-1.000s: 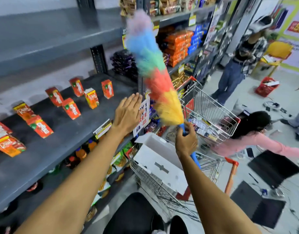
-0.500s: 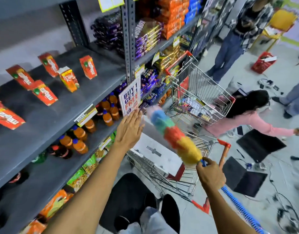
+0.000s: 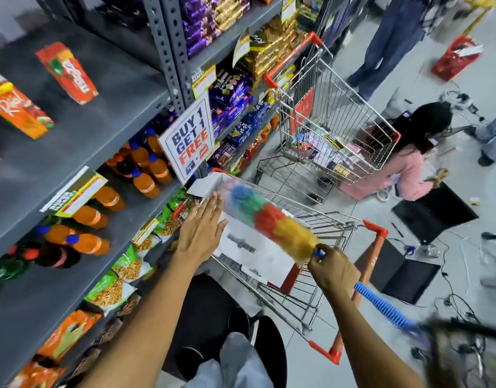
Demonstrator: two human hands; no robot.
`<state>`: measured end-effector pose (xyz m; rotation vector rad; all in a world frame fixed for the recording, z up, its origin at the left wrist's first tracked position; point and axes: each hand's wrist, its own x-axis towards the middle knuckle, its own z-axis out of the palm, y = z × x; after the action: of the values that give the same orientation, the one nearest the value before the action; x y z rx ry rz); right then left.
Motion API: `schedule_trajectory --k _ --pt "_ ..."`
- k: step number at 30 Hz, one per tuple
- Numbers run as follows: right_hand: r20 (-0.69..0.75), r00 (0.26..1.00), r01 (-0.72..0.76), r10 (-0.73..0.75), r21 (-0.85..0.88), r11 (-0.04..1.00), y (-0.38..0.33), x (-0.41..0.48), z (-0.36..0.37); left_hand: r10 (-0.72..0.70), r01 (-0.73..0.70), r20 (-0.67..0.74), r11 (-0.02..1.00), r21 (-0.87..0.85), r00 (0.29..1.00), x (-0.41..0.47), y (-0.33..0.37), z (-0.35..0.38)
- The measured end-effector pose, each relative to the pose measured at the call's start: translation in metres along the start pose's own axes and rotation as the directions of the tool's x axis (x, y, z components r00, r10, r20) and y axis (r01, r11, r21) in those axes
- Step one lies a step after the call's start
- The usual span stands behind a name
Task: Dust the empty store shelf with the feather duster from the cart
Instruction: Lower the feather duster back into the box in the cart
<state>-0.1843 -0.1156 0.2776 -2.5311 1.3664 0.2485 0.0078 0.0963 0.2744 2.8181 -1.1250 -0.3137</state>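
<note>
Feather duster point(image 3: 272, 222) lies over the shopping cart point(image 3: 375, 229) at my 1 o'clock, head blurred. I see right hand point(image 3: 335, 271) closed around its blue handle; left hand point(image 3: 203, 229) open flat, at 11 o'clock of it.

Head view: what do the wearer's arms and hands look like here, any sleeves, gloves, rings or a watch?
Both forearms are bare as far as the frame shows, with no sleeve in view. The left hand and the right hand wear no gloves. No watch, band or bracelet shows on either wrist, and no ring is visible on the fingers that show. The picture is slightly motion-blurred, so fine marks cannot be told.
</note>
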Motion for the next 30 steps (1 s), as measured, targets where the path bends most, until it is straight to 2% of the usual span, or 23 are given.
schedule_trajectory --k 4,9,20,26,30 --pt "0.035 0.999 -0.010 0.010 0.004 1.000 -0.007 0.031 0.023 -0.021 0.022 0.018 0.999 -0.038 1.000 0.024 0.002 0.021" --pt "0.099 0.995 -0.010 0.010 -0.009 1.000 -0.010 0.064 0.049 0.036 -0.033 0.041 0.998 -0.060 0.999 0.051 0.000 0.059" --pt "0.226 0.970 0.136 -0.094 -0.180 0.974 0.011 0.113 0.092 0.098 -0.096 0.254 0.995 -0.020 0.962 0.093 0.005 0.145" --pt "0.263 0.957 0.177 -0.124 -0.191 0.965 -0.007 0.130 0.119 0.137 -0.127 0.212 0.990 -0.062 0.968 0.105 0.006 0.178" --pt "0.296 0.939 0.237 -0.177 -0.181 0.955 -0.022 0.148 0.130 0.152 -0.152 0.177 0.988 -0.014 0.972 0.122 0.004 0.191"
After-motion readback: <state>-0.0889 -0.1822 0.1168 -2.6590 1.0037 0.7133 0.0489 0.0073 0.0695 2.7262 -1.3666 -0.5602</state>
